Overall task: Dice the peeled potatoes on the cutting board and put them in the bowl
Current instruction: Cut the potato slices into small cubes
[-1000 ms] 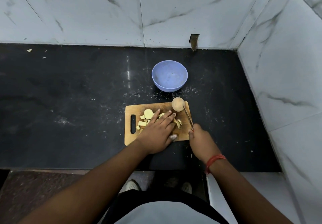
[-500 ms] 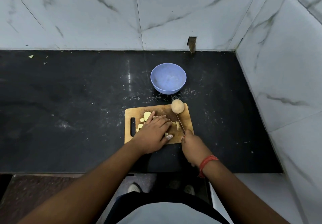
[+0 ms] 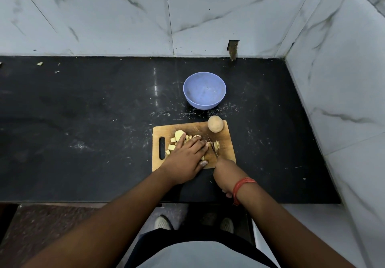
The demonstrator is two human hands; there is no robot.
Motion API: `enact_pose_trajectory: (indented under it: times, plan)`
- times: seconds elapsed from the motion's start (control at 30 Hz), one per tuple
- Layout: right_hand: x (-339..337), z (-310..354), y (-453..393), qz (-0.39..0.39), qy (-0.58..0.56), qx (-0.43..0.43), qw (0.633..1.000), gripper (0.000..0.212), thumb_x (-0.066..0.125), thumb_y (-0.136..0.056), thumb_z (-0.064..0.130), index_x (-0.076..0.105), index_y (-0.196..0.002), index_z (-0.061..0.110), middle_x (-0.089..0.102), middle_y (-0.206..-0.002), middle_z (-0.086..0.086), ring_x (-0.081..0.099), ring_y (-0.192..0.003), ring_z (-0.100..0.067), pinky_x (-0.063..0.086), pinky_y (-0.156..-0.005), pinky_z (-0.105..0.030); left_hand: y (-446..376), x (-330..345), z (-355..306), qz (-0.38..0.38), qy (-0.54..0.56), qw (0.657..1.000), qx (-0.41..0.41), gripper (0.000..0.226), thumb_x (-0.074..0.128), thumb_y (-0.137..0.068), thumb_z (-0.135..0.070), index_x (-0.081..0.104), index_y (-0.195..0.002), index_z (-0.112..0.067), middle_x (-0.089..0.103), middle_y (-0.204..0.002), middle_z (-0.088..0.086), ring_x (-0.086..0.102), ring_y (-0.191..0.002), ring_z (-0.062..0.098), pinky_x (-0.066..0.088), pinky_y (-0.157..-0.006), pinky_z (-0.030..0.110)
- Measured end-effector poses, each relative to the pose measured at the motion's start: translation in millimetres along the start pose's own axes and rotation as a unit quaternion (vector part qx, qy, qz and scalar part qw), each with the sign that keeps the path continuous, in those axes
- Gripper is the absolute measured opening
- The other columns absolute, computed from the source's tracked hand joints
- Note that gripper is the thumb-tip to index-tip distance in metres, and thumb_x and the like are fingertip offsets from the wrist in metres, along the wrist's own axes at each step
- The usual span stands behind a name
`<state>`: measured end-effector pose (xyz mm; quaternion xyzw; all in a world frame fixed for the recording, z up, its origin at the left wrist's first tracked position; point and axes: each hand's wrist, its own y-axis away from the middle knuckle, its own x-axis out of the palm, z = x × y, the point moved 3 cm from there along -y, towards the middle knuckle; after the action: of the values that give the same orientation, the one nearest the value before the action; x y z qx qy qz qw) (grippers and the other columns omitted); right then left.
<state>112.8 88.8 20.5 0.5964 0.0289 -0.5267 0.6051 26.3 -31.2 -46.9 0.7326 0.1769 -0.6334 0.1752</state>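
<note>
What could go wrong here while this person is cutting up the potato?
The knife comes down right beside the left hand fingertips holding the potato pieces, so a slip might nick them. The whole potato sits at the cutting board corner and could roll off.

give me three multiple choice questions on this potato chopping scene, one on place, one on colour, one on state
1. Where does the whole potato sit?
A. far right corner of the cutting board
B. inside the bowl
C. on the floor

2. What colour is the bowl?
A. red
B. light blue
C. green

3. What does the right hand hold?
A. nothing
B. a spoon
C. a knife

Answers:
1 A, the potato rests at the board's far right corner, nearest the bowl.
2 B, its rim and inside look pale blue.
3 C, the blade lies beside the potato pieces that the left hand steadies.
</note>
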Motion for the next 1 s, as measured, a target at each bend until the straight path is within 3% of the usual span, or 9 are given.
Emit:
enact_pose_trajectory:
  times: [0.07, 0.17, 0.33, 0.5, 0.7, 0.8, 0.9, 1.0]
  plan:
    - [-3, 3, 1, -0.009, 0.007, -0.031, 0.999, 0.036, 0.040, -0.099, 0.010, 0.048, -0.132, 0.000, 0.056, -0.125, -0.021, 0.057, -0.114, -0.036, 0.048, -0.090, -0.040, 0, 1, 1, -0.010, -0.010, 1.000, 0.007, 0.063, 0.023, -0.103, -0.050, 0.041, -0.153, -0.016, 0.042, -0.156, 0.000, 0.023, -0.151, 0.021, 0.006, -0.124, 0.055]
    - [1, 5, -1, -0.017, 0.015, -0.031, 0.999, 0.036, 0.041, -0.099, 0.011, 0.048, -0.133, 0.001, 0.053, -0.132, -0.020, 0.053, -0.120, -0.036, 0.044, -0.095, -0.038, 2, 1, -1, -0.012, -0.011, 1.000, 0.004, 0.063, 0.023, -0.103, -0.049, 0.040, -0.153, -0.016, 0.041, -0.157, 0.002, 0.022, -0.152, 0.022, 0.007, -0.124, 0.056]
    - [25, -16, 7, -0.010, -0.023, 0.067, 0.997, 0.031, 0.046, -0.092, 0.005, 0.041, -0.122, 0.009, 0.058, -0.120, -0.016, 0.061, -0.106, -0.032, 0.051, -0.078, -0.038, 6, 5, -4, -0.023, -0.023, 0.999, -0.001, 0.062, 0.025, -0.105, -0.049, 0.040, -0.153, -0.013, 0.035, -0.161, 0.004, 0.019, -0.153, 0.022, 0.006, -0.124, 0.056]
    - [20, -16, 15, -0.046, -0.058, 0.047, 0.996, 0.019, 0.044, -0.097, 0.011, 0.041, -0.115, 0.010, 0.059, -0.109, -0.017, 0.063, -0.096, -0.033, 0.056, -0.073, -0.044, 6, 7, -4, -0.023, -0.021, 1.000, -0.005, 0.063, 0.023, -0.104, -0.050, 0.040, -0.152, -0.013, 0.033, -0.162, 0.004, 0.016, -0.154, 0.021, 0.007, -0.125, 0.055]
    - [5, 4, 9, -0.036, -0.023, 0.065, 0.997, 0.037, 0.044, -0.092, -0.001, 0.040, -0.128, 0.007, 0.059, -0.109, -0.017, 0.065, -0.089, -0.037, 0.058, -0.058, -0.045, 6, 7, -3, -0.020, -0.015, 1.000, -0.003, 0.064, 0.022, -0.104, -0.050, 0.040, -0.153, -0.012, 0.035, -0.161, 0.005, 0.016, -0.154, 0.021, 0.006, -0.125, 0.055]
    - [7, 7, 6, -0.027, -0.013, 0.088, 0.996, 0.047, 0.049, -0.090, -0.004, 0.036, -0.134, 0.007, 0.059, -0.112, -0.016, 0.065, -0.093, -0.037, 0.058, -0.062, -0.045, 7, 7, -3, -0.031, -0.023, 0.999, 0.003, 0.063, 0.025, -0.104, -0.049, 0.042, -0.151, -0.012, 0.038, -0.160, 0.006, 0.019, -0.154, 0.022, 0.007, -0.125, 0.055]
    - [10, 8, 2, -0.015, -0.024, 0.096, 0.995, 0.042, 0.053, -0.089, -0.004, 0.039, -0.128, 0.006, 0.060, -0.113, -0.017, 0.065, -0.093, -0.037, 0.059, -0.067, -0.048, 8, 7, -3, -0.034, -0.026, 0.999, 0.004, 0.064, 0.024, -0.104, -0.049, 0.043, -0.151, -0.011, 0.039, -0.159, 0.006, 0.019, -0.154, 0.022, 0.006, -0.124, 0.055]
    - [13, 8, -2, -0.005, -0.025, 0.110, 0.994, 0.043, 0.057, -0.090, 0.002, 0.041, -0.129, 0.005, 0.061, -0.117, -0.016, 0.064, -0.101, -0.035, 0.057, -0.081, -0.045, 8, 7, -3, -0.032, -0.029, 0.999, 0.004, 0.063, 0.025, -0.104, -0.049, 0.041, -0.152, -0.012, 0.037, -0.160, 0.006, 0.018, -0.154, 0.022, 0.004, -0.125, 0.055]
